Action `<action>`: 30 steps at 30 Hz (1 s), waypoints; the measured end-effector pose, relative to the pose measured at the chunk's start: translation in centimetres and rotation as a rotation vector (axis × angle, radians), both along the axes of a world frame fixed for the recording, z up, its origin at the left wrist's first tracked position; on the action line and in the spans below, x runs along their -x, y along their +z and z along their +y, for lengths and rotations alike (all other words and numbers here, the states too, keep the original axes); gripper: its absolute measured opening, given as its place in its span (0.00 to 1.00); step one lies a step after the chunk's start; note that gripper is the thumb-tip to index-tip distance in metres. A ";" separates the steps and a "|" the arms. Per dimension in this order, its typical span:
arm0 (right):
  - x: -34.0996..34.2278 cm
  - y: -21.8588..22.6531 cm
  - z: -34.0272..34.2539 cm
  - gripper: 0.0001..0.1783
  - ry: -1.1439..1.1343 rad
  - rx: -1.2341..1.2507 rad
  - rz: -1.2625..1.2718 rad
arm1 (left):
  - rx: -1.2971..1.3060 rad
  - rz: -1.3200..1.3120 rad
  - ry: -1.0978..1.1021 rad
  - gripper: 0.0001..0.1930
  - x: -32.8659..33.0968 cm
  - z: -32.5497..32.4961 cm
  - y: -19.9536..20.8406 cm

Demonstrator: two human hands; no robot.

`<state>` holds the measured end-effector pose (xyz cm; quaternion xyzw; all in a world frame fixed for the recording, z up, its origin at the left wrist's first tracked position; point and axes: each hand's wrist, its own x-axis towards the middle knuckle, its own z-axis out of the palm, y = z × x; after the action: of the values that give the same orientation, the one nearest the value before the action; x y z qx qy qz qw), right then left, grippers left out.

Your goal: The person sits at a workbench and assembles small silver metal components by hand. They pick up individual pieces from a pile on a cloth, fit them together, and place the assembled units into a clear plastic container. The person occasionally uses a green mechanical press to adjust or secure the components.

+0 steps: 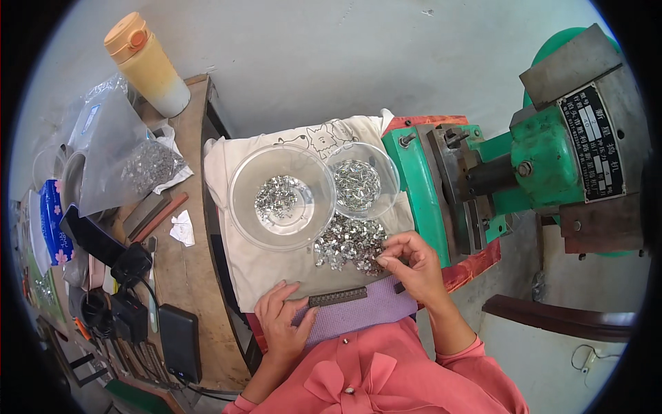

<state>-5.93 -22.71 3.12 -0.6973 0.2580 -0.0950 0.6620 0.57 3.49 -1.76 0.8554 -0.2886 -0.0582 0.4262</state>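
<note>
Small metal pieces (349, 243) and a dark strip (338, 297) are met by both hands.
The left hand (279, 319) is spread at the strip's left end; whether it grips cannot be told. The right hand (416, 268) is narrowed at the pile's right edge, any held piece indiscernible. Bare cloth (265, 265) is left nearer left; far right is bounded by the green press (424, 200).

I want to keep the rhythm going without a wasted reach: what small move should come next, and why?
Probably lift one piece from the loose metal pile with the right hand: its thumb and fingertip are pinched together at the pile's right edge, though any held piece is too small to make out, and the left hand holds the left end of the dark ridged strip.
</note>
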 end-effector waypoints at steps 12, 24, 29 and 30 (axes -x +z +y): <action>1.6 -1.1 0.8 0.05 -0.022 -0.104 0.049 | 0.005 0.005 -0.005 0.14 0.0 -0.1 0.1; 1.3 -0.9 2.4 0.06 0.356 0.621 0.097 | 0.002 -0.036 -0.004 0.13 -0.2 -0.1 -0.2; 1.0 -0.8 3.0 0.07 0.361 0.661 0.113 | 0.000 -0.019 0.005 0.14 0.0 -0.1 -0.1; 1.0 -0.8 3.1 0.07 0.359 0.664 0.119 | -0.001 -0.020 0.004 0.14 0.0 -0.1 -0.1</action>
<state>-6.96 -19.63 2.31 -0.9122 0.1248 -0.0152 0.3900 0.52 3.35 -1.83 0.8568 -0.2910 -0.0490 0.4229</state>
